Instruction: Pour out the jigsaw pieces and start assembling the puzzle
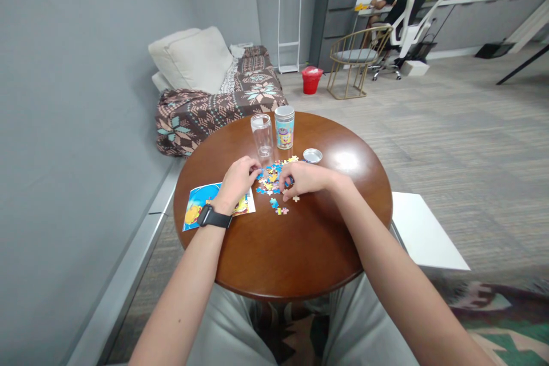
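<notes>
Grey wall (86, 80) left of round brown counter (295, 257). On counter, puzzle pieces (271, 178) heaped between left hand (239, 179) and right hand (303, 177), both curled at heap's edges; cannot tell whether either grip apart, together or clamped on piece. Picture sheet (195, 211) left of heap; clear jar (262, 136), cartoon canister (285, 132) and silver lid (313, 155) just beyond.

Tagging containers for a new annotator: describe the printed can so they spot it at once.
Find the round brown table. Toward its far edge, just beyond the puzzle pieces, the printed can stands upright, to the right of a see-through jar in the picture. Its light-blue side with a yellow cartoon figure sets it apart from that clear, unprinted jar.
</notes>
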{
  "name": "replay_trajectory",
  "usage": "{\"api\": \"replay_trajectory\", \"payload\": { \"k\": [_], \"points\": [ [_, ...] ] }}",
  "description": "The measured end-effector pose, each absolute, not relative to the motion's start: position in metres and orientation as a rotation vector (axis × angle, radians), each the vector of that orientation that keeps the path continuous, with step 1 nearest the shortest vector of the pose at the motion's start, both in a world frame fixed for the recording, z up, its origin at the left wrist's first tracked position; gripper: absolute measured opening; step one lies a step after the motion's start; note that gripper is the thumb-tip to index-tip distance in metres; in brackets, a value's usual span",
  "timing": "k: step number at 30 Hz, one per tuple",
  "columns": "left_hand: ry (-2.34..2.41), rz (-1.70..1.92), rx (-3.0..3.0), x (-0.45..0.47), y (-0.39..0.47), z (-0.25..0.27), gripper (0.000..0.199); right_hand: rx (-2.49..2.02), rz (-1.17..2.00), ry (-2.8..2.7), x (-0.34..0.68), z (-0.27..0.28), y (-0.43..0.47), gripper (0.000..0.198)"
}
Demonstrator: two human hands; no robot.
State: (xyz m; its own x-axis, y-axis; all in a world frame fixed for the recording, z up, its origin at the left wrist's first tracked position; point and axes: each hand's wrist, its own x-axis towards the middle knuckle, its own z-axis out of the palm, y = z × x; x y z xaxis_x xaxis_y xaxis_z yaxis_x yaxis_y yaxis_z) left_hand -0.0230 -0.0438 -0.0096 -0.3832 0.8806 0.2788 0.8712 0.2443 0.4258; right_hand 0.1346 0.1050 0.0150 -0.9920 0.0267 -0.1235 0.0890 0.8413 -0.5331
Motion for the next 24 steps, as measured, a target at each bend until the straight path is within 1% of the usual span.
{"api": "replay_trajectory", "payload": {
  "k": [8,15,19,20,21,24],
  "points": [
    [2.486,0.859,1.708,-0.0185,-0.0425,-0.0088,0.005,0.19,-0.904,2.9,0.1372,0.0192,0.1041,0.016],
    [2.478,0.892,1.71,-0.0184,-0.0421,-0.0081,0.005,0.184,-1.101,3.095,0.1306,0.016,0.1062,0.009],
    [2.472,0.889,1.707,-0.0189,-0.0418,-0.0088,0.004,0.111,-1.054,3.185,0.1303,0.0134,0.1098,0.01],
    [2.47,0.891,1.711,-0.0187,-0.0419,-0.0088,0.004,0.085,-1.037,3.17,0.1311,0.0138,0.11,0.012],
    [2.466,0.895,1.718,-0.0183,-0.0421,-0.0085,0.004,0.074,-1.02,3.155,0.132,0.0145,0.11,0.018],
    [2.436,0.915,1.762,-0.0162,-0.0431,-0.0068,0.005,0.124,-1.005,3.161,0.1336,0.0169,0.1093,0.041]
  ]
}}
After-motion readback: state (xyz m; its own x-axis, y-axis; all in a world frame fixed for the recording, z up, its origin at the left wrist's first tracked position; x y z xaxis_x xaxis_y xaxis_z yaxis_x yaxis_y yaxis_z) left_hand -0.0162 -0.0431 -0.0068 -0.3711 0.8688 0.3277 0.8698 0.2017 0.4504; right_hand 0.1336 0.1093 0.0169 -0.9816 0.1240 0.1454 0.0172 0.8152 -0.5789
